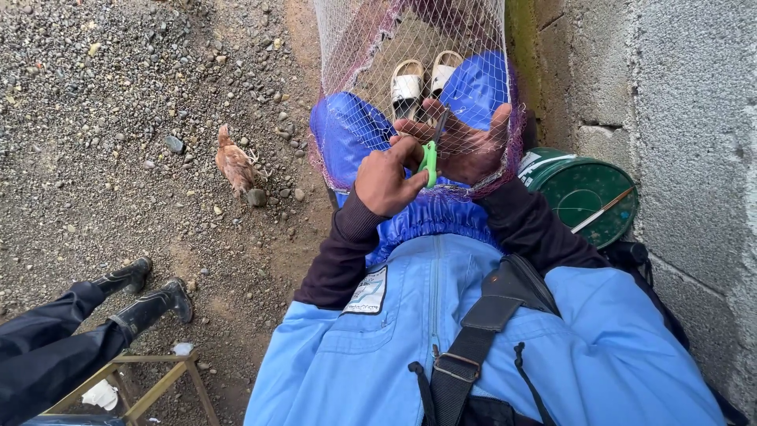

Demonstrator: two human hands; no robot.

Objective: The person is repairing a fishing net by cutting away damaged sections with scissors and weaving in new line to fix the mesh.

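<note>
my left fingers [398,162] are curled shut around a green-handled tool [430,158], most likely a small pair of snips or a netting needle; which of the two i cannot tell. left hand [386,180] sits knuckles up, just above my lap. my right hand [471,146] lies behind the mesh, palm toward me, fingers spread and pressing the fishing net [410,63] flat, thumb up at the outer edge.

location of the tool: between my two hands, touching the net at the level of my knees. its long axis runs near upright in the view, tilted slightly right at the top; the green handle end points back toward my body, the dark working end points away, up into the mesh.

the net is stretched from my lap up and out of view, with a purplish border cord along both sides. it drapes over my blue trousers [351,130] and the white sandals [422,79] show through it.

progress, as a judgement: work on the mesh is under way at one spot only. no finished section or remaining damage can be made out, so the share done is undetermined.

surroundings: green lidded bucket [583,193] by the concrete block wall [694,118], near my right arm. a brown chicken [235,164] on the gravel [102,118], well apart on the left. another person's black boots [150,296] and a wooden frame [158,379] at lower left.
</note>
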